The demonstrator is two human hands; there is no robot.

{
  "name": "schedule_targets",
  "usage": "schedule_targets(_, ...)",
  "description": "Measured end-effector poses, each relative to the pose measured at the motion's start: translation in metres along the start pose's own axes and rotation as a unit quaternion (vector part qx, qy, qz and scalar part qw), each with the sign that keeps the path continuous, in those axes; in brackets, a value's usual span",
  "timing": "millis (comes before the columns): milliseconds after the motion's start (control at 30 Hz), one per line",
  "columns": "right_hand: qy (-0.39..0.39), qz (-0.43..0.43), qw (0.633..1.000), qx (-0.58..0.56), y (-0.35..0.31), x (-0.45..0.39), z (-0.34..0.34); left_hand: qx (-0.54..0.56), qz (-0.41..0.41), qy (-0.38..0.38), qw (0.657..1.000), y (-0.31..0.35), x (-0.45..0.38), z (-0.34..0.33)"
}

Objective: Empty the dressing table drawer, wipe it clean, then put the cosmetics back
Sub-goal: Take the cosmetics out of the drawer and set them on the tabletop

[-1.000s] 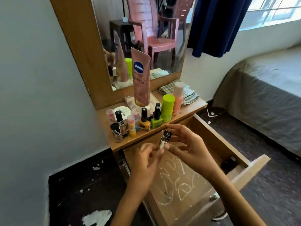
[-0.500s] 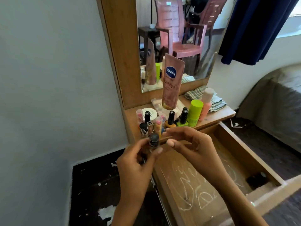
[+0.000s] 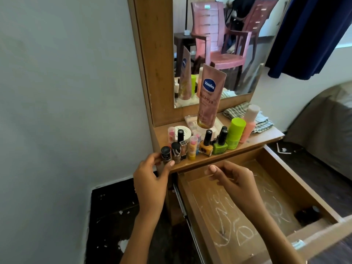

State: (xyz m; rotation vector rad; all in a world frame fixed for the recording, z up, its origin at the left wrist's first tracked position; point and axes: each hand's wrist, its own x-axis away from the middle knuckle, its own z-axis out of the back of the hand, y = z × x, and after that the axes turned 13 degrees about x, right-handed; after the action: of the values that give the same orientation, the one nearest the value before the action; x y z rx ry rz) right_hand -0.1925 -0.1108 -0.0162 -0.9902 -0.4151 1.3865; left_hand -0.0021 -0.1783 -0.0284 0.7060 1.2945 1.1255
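At left of centre, the left hand (image 3: 152, 174) pinches a small dark-capped bottle (image 3: 166, 154) between thumb and fingertips. The bottle stands upright at the left front corner of the table (image 3: 264, 137), touching the next bottle in the row.

To its right, along the table's front edge, stand more small bottles: a dark-capped one (image 3: 176, 153), a tall black-capped one (image 3: 181, 142), a pink-and-yellow tube (image 3: 192, 147), an orange polish (image 3: 206, 145) and a green polish (image 3: 220, 144). Behind them sits a white jar (image 3: 183, 132), partly hidden, and another pink tube (image 3: 171, 133). The Vaseline tube (image 3: 209, 96) stands cap down in mid-frame, in front of the mirror (image 3: 219, 44). Right of the polishes are a lime-green bottle (image 3: 235, 133) and a peach bottle (image 3: 248, 123), just beside each other, with a folded cloth (image 3: 245, 116) behind them.

Below the table edge, the right hand (image 3: 234, 181) hovers over the drawer (image 3: 320, 199), its fingers loosely curled and holding nothing. The drawer is pulled out toward the lower right of the frame, its floor marked with white scribbles. A small dark item (image 3: 307, 214) lies in its lower right corner; what it is I cannot tell.

At the upper right hangs a dark blue curtain (image 3: 312, 35), and a bed (image 3: 327, 126) fills the right edge.
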Motion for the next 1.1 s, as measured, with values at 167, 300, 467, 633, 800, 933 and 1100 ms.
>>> schedule_targets(167,-0.01,-0.005,1.0,0.02,0.003,-0.001,-0.002,-0.003,-0.01,0.009,1.0,-0.006,-0.009,-0.006)
schedule_targets(300,-0.01,-0.014,1.0,0.026,0.006,0.0,-0.004,0.018,-0.017,0.015,1.0,-0.006,-0.01,-0.013)
schedule_targets(467,-0.01,-0.016,0.999,0.044,0.011,-0.001,-0.004,0.008,-0.022,0.01,1.0,-0.011,-0.006,-0.016)
schedule_targets(633,-0.016,-0.023,0.998,0.057,0.014,-0.001,-0.005,-0.027,-0.046,0.015,0.998,-0.01,0.006,-0.019)
schedule_targets(800,-0.021,-0.031,0.996,0.078,0.016,-0.002,-0.003,-0.029,-0.066,0.057,0.996,-0.005,0.021,-0.023)
schedule_targets(933,-0.023,-0.038,0.993,0.111,0.018,0.0,0.003,-0.017,-0.125,0.082,0.989,0.001,0.04,-0.032)
schedule_targets(1100,-0.033,-0.085,0.975,0.203,0.03,0.005,0.027,0.02,-0.177,-0.07,0.982,0.016,0.063,-0.058)
